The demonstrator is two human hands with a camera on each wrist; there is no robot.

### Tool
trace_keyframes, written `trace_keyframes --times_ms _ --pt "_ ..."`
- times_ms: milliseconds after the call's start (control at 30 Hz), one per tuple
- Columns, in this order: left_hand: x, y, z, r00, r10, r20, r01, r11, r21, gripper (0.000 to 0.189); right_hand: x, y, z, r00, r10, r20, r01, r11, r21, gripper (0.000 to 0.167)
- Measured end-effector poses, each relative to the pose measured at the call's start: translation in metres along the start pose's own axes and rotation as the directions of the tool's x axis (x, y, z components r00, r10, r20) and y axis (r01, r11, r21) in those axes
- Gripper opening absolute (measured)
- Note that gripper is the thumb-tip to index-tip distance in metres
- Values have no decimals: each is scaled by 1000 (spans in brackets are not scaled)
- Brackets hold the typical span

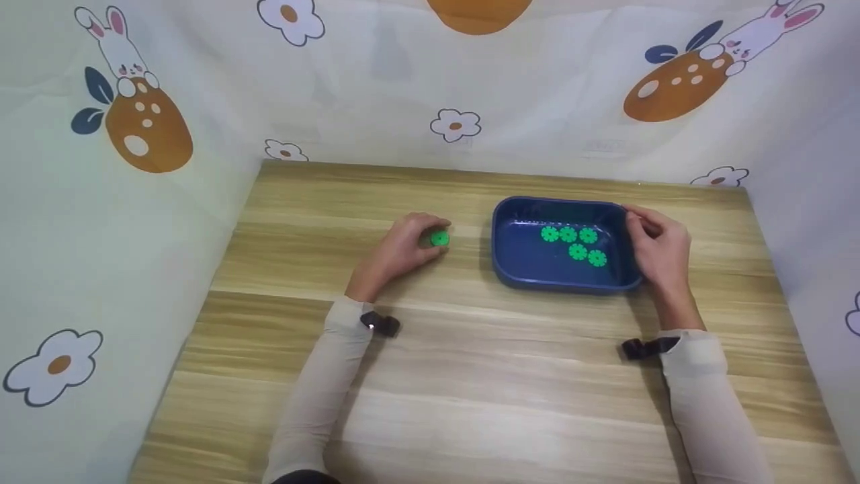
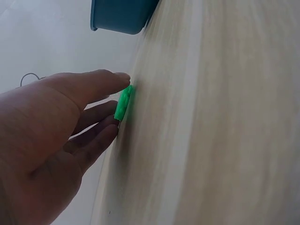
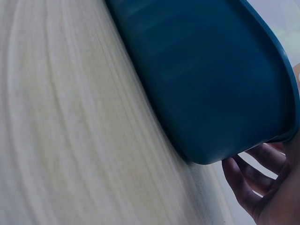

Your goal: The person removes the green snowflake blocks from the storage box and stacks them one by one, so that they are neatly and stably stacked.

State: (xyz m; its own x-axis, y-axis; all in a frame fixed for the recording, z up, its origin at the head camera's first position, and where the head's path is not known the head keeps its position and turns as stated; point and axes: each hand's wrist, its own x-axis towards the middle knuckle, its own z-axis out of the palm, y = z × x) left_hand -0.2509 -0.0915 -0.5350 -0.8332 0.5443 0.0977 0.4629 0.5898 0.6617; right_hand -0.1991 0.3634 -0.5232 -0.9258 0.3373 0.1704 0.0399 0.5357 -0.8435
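Observation:
On the wooden table, my left hand has its thumb and fingertips at opposite edges of a green notched plastic disc. In the left wrist view, this disc is pinched on edge close to the tabletop. To the right stands a dark blue rectangular plastic tub, with several more green discs lying flat on its floor. My right hand holds the tub's right end by the rim. Seen from the right wrist, the fingers touch the tub's outer wall.
The wooden tabletop is bordered at the back and sides by a pale cloth printed with flowers and rabbits. A dark wrist camera sits on the left sleeve, another camera on the right sleeve.

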Motion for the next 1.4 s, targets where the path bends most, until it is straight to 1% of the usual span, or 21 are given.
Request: trace_keyframes --times_ms 200,467,767,967,1067,1167,1300,1400 --pt "1 0 0 1000 4 4 -4 1000 -1 46 1 1 0 999 -37 -27 38 999 32 27" --pt "2 1 1 1000 7 2 -7 1000 -3 44 2 4 0 999 -20 -32 21 1000 21 27" --pt "2 1 1 1000 -6 2 6 1000 -10 43 1 1 -1 999 -23 -26 23 999 25 27" --pt "1 1 1 1000 -7 1 7 1000 -7 46 1 1 0 1000 -17 -19 17 1000 19 28" --pt "1 2 1 1000 -2 -14 2 1000 9 48 1 1 0 1000 -17 -20 18 1000 19 28" --pt "2 4 1 999 9 -43 -9 1000 19 46 1 1 1 1000 -15 -19 16 1000 23 28" --pt "3 13 1 995 44 -90 -45 999 1 40 1 1 1 1000 -18 -20 18 1000 24 28" --pt "4 23 2 991 76 -106 -78 997 -16 38 1 2 2 1000 -18 -22 18 999 27 28"
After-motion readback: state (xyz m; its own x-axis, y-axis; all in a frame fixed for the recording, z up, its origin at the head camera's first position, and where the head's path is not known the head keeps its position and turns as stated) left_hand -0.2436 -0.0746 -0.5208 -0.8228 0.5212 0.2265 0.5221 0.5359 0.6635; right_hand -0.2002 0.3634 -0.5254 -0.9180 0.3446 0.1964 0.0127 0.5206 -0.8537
